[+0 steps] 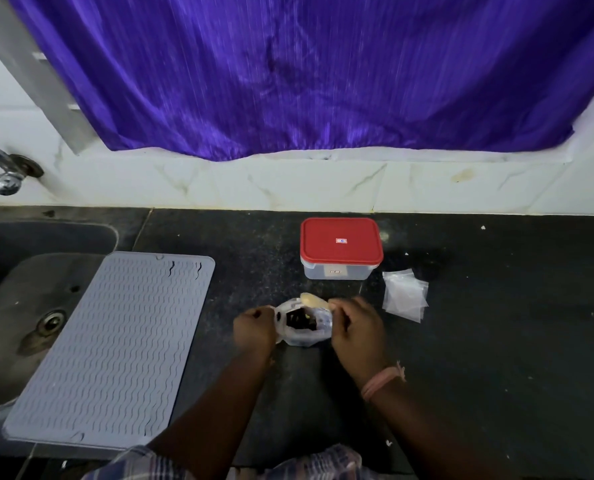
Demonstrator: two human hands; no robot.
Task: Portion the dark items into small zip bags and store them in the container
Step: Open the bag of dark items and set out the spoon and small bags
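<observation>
The left hand (254,329) is curled into a fist and pinches the left rim of the bag (304,325). The right hand (356,325) is likewise curled; its fingers pinch the right rim of the bag. The 2 hands hold the mouth of the bag apart. The bag is clear plastic and rests on the counter (496,341) near the middle of its visible surface, closer to the front edge than to the back wall. Dark items (297,320) show through the open mouth. A pale yellowish piece (314,300) lies at the far rim of the bag; whether it is part of the bag or a separate thing cannot be told. A pink band (382,379) circles the right wrist.

Behind the bag, toward the back edge of the counter, stands the container (340,249): a clear box with a red lid, shut. Just right of the container and right of the right hand lies a loose stack of small zip bags (406,294), flat on the counter and apart from both.

To the left, a grey ribbed mat (111,348) lies across the left end of the counter and overlaps the sink (18,306). A tap (6,171) projects from the wall above the sink. A purple curtain (306,71) hangs over the back wall.
</observation>
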